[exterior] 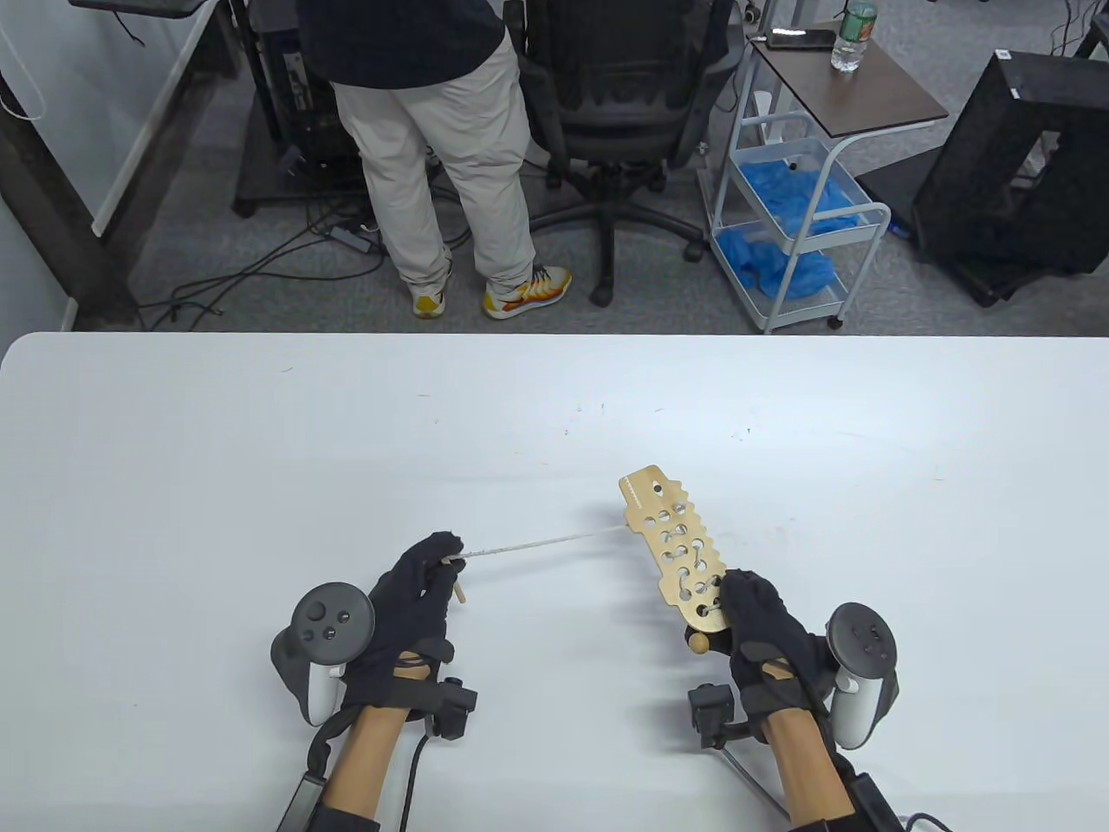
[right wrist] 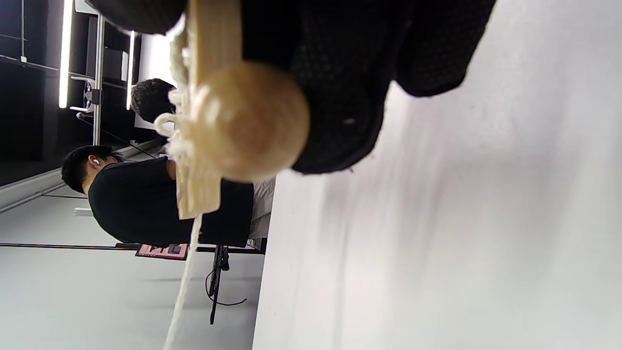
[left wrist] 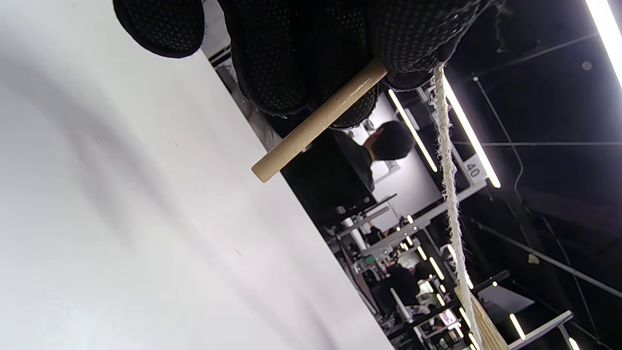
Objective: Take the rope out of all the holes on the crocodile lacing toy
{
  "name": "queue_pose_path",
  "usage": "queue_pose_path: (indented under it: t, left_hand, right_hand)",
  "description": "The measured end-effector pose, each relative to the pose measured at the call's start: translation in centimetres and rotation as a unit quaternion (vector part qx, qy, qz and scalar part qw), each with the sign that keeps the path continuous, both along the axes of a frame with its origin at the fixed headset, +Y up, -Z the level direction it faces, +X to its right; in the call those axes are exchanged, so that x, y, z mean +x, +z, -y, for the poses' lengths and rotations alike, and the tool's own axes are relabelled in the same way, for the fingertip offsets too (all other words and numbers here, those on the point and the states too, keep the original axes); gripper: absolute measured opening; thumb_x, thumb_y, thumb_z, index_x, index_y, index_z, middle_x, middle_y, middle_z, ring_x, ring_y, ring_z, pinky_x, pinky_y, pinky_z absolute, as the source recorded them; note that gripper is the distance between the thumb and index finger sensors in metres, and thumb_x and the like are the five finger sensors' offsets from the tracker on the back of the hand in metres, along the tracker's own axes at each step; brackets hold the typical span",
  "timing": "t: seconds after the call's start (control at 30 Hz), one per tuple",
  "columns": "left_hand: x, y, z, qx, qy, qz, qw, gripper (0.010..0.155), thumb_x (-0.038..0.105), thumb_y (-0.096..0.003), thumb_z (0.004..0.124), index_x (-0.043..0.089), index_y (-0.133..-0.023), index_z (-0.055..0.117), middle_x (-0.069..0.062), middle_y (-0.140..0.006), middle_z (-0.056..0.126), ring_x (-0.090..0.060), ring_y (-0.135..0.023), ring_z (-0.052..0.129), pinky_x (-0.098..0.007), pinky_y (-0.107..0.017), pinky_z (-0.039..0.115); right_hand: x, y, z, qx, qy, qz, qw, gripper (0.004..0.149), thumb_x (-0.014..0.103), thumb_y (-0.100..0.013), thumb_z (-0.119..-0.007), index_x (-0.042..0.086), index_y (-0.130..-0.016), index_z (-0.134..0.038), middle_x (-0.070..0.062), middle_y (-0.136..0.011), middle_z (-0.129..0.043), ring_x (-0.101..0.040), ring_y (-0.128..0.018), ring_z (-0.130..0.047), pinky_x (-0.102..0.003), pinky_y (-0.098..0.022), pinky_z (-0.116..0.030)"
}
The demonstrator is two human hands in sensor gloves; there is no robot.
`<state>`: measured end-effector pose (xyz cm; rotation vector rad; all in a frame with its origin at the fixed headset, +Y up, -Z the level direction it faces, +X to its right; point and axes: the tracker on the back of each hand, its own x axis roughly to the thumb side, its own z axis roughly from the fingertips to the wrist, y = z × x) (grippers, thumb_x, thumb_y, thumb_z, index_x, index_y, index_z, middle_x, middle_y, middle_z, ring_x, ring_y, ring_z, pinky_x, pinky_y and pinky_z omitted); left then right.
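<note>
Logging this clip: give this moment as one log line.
left hand: pinches stick | rope: taut | right hand: holds crocodile

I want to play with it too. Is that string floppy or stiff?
Probably floppy: the string looks straight only because the left hand pulls it tight from the wooden crocodile. Its fuzzy twist probably grips well. The wooden stick at its end looks stiff.

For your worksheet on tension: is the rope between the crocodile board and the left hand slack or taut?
Taut. The rope runs in a straight line from the crocodile lacing board to the left hand, which pinches it beside the wooden needle.
</note>
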<state>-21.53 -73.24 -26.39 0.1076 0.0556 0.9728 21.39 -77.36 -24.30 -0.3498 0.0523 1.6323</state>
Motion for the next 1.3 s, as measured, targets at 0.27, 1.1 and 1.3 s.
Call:
queue_pose_path:
  t: [0.27,1.1,1.3]
  left_hand:
    - [-0.8,-0.1,0.0,-0.001,0.006,-0.02,1.0,0.046,0.039,-0.0525,0.073,0.049,-0.097,0.07,0.005,-0.092,0.091,-0.021,-0.085,0.087,-0.06,-0.07,0.067]
    - [-2.7,-0.1,0.2,-0.003,0.041,-0.072,0.997,0.048,0.028,-0.0524,0.073,0.049,-0.095,0.069,0.006,-0.091,0.091,-0.019,-0.084,0.088,-0.058,-0.069,0.068]
    - [-3.0,-0.1,0.3,-0.006,0.048,-0.08,0.996,0.047,0.028,-0.0524,0.072,0.049,-0.095,0.069,0.007,-0.09,0.092,-0.019,-0.083,0.089,-0.058,-0.069,0.069]
  right_hand:
    - [0.1,-0.1,0.1,-0.003,-0.017,-0.002,1.0,0.048,0.038,-0.048,-0.065,0.012,-0.089,-0.063,-0.01,-0.07,-0.09,-0.029,-0.049,-0.101,-0.059,-0.055,-0.073]
    - [1.3,0.3,0.2,-0.01,-0.052,0.047,0.997,0.049,0.039,-0.048,-0.063,0.011,-0.088,-0.06,-0.009,-0.069,-0.089,-0.027,-0.046,-0.1,-0.058,-0.054,-0.073]
    - [1.4,0.3,0.2,-0.012,-0.058,0.05,0.997,0.049,0.039,-0.049,-0.063,0.011,-0.088,-0.06,-0.008,-0.069,-0.089,-0.027,-0.047,-0.1,-0.058,-0.055,-0.073]
